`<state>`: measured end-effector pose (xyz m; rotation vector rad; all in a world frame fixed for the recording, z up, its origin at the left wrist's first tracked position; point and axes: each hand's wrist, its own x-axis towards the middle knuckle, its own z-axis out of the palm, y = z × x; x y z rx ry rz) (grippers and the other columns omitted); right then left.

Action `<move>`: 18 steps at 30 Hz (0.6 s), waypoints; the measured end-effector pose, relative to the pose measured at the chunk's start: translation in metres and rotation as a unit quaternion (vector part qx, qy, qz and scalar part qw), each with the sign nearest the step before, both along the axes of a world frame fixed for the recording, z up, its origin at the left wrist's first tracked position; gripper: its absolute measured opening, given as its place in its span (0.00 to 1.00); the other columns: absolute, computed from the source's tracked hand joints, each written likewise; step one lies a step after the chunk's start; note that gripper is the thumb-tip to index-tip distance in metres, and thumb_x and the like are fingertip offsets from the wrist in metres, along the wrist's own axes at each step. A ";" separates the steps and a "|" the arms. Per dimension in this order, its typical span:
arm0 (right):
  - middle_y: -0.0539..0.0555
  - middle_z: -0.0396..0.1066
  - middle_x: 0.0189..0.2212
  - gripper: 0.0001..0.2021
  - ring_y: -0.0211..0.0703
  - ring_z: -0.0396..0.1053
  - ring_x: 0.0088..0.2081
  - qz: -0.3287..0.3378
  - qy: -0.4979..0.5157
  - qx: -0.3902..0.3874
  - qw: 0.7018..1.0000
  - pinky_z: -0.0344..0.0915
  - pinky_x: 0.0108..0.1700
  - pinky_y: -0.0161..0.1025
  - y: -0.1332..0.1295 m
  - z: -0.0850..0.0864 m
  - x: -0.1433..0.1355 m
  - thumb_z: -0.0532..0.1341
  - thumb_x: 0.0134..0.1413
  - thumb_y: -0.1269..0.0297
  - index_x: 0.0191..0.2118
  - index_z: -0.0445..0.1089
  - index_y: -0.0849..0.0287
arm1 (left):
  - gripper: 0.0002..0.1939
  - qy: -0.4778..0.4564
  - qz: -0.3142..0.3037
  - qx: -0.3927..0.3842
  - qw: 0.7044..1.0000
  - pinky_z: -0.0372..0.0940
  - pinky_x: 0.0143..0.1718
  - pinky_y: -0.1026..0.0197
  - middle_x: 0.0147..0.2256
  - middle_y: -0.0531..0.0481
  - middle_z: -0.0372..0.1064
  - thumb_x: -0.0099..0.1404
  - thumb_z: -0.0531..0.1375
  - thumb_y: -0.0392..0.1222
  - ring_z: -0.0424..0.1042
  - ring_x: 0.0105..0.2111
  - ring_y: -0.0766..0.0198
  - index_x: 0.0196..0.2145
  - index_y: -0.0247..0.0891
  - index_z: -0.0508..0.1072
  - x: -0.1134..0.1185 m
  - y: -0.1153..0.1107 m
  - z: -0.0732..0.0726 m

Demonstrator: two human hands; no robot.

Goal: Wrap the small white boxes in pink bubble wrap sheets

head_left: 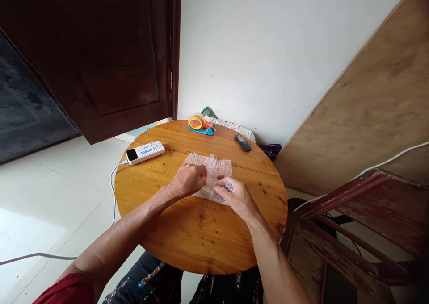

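Observation:
A sheet of clear bubble wrap (221, 166) lies on the round wooden table in front of me, with a small clear strip, like tape, sticking up at its far edge. My left hand (191, 179) is over the left part of the wrap, its fingers curled closed; what they pinch, if anything, is hidden. On the right side, my right hand (237, 196) has its thumb and fingers closed around a fold of the wrap. Whether something lies inside the wrap I cannot tell.
An orange and blue tape dispenser (201, 124) stands at the table's far edge. A white power bank-like device (145, 152) with a cable is at the left. A dark blurred object (242, 143) lies far right. A wooden chair (348, 197) stands right of the table (201, 246).

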<state>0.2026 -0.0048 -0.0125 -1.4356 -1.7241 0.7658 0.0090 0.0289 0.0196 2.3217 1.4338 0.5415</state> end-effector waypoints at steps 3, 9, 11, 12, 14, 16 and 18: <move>0.53 0.76 0.31 0.09 0.42 0.71 0.31 -0.002 0.042 -0.034 0.999 0.66 0.32 0.37 0.005 -0.004 -0.006 0.63 0.47 0.59 0.23 0.69 0.57 | 0.11 -0.044 -0.031 -0.008 0.999 0.67 0.42 0.59 0.37 0.48 0.77 0.57 0.62 0.43 0.74 0.38 0.58 0.39 0.39 0.75 -0.005 0.005 -0.007; 0.48 0.68 0.19 0.09 0.36 0.62 0.22 -0.010 0.063 -0.066 0.996 0.58 0.25 0.33 -0.001 -0.003 -0.006 0.62 0.48 0.59 0.24 0.69 0.58 | 0.05 -0.074 -0.032 -0.089 0.993 0.65 0.36 0.64 0.32 0.50 0.76 0.57 0.60 0.39 0.73 0.34 0.62 0.30 0.36 0.76 -0.001 0.010 -0.014; 0.48 0.69 0.20 0.09 0.37 0.63 0.23 -0.002 0.051 -0.069 0.996 0.58 0.25 0.34 -0.007 0.001 -0.007 0.62 0.48 0.60 0.24 0.69 0.58 | 0.04 -0.076 -0.041 -0.089 0.992 0.63 0.34 0.65 0.30 0.52 0.74 0.56 0.60 0.37 0.71 0.32 0.63 0.28 0.36 0.76 0.001 0.006 -0.013; 0.49 0.70 0.20 0.09 0.37 0.64 0.23 0.005 0.045 -0.067 0.997 0.59 0.25 0.34 -0.010 0.003 -0.007 0.63 0.48 0.60 0.24 0.69 0.58 | 0.04 -0.074 -0.051 -0.091 0.992 0.63 0.33 0.65 0.29 0.52 0.74 0.56 0.60 0.37 0.71 0.32 0.64 0.28 0.36 0.76 0.001 0.003 -0.012; 0.49 0.71 0.21 0.09 0.38 0.65 0.25 0.020 0.032 -0.057 0.998 0.61 0.27 0.34 -0.017 0.005 -0.007 0.63 0.48 0.60 0.23 0.69 0.57 | 0.04 -0.069 -0.069 -0.099 0.990 0.61 0.32 0.65 0.28 0.53 0.73 0.55 0.60 0.36 0.70 0.30 0.64 0.28 0.37 0.76 -0.001 -0.003 -0.011; 0.49 0.71 0.22 0.09 0.38 0.65 0.25 0.025 0.023 -0.048 0.998 0.61 0.28 0.34 -0.024 0.007 -0.008 0.62 0.49 0.60 0.23 0.69 0.57 | 0.04 -0.075 -0.075 -0.104 0.989 0.60 0.32 0.65 0.28 0.53 0.73 0.55 0.59 0.36 0.69 0.29 0.65 0.28 0.37 0.76 -0.004 -0.010 -0.011; 0.48 0.69 0.21 0.09 0.38 0.64 0.25 0.018 0.022 -0.045 0.999 0.61 0.27 0.34 -0.030 0.007 -0.008 0.62 0.49 0.59 0.24 0.68 0.57 | 0.04 -0.095 -0.075 -0.116 0.986 0.60 0.31 0.66 0.27 0.54 0.72 0.56 0.59 0.36 0.68 0.29 0.66 0.28 0.36 0.75 -0.006 -0.015 -0.011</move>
